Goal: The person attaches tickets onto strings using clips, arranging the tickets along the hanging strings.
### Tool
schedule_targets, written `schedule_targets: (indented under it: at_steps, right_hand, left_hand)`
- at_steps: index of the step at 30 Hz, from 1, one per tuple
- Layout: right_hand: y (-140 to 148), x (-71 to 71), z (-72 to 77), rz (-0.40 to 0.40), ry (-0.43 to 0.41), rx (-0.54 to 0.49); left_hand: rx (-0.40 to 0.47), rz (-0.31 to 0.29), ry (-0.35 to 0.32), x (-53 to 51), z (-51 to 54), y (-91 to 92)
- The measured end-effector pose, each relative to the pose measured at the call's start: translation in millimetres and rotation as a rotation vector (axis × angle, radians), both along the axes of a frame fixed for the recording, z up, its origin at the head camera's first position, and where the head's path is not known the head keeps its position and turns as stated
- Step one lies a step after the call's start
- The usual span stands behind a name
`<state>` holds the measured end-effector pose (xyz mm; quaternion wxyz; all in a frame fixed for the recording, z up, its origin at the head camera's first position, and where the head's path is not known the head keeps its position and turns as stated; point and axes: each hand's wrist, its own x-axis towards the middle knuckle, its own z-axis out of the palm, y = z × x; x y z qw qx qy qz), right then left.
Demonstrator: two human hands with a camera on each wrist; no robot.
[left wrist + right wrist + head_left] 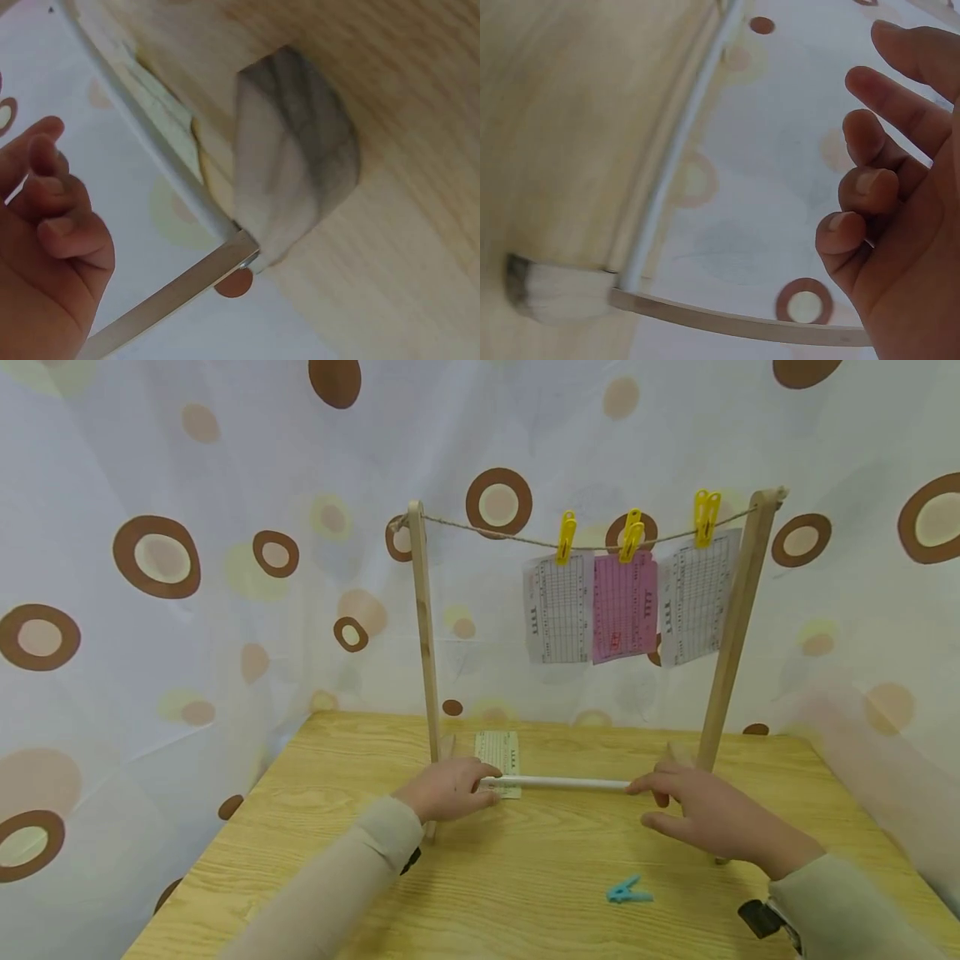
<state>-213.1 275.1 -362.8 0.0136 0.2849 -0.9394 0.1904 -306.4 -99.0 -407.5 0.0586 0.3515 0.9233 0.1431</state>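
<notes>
My left hand [448,789] is near the left post, its fingers loosely bent and empty. Toward the right post, my right hand [708,814] hangs with relaxed fingers, holding nothing. In the head view both hands overlap the ends of a white rod [566,783] joining the posts low down; the wrist views show them apart from it. A pale green paper slip [497,747] lies on the table around the rod's left end. Nearer me is a blue clothespin [628,891]. From a string hang a white slip [561,614], a pink slip [625,610] and another white slip [693,606].
Yellow clothespins [566,537] clip the slips to the string [487,532]. It spans the left wooden post [424,635] and the right wooden post [738,618]. Wooden feet [292,150] support the frame on the wood-grain table [540,877]. A spotted curtain [225,485] surrounds the table.
</notes>
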Motion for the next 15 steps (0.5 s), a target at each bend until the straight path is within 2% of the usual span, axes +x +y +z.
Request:
schedule_targets:
  at_steps: [4, 7, 13, 15]
  right_hand:
    - [7, 3.2, -17.4, 0.019, -0.059, 0.007]
    - [11, 4.6, -28.9, 0.02, -0.096, -0.008]
    - [16, 8.8, -55.5, 0.044, -0.343, -0.123]
    - [18, 10.7, -63.6, 0.06, -0.394, -0.146]
  left_hand:
    - [-0.033, -0.005, -0.079, 0.6, -8.7, -1.1]
    - [-0.048, 0.016, -0.114, -0.2, -13.3, -2.0]
    - [-0.107, 0.061, -0.137, -3.1, -22.9, -3.3]
    - [-0.131, 0.069, -0.135, -3.4, -26.4, -3.2]
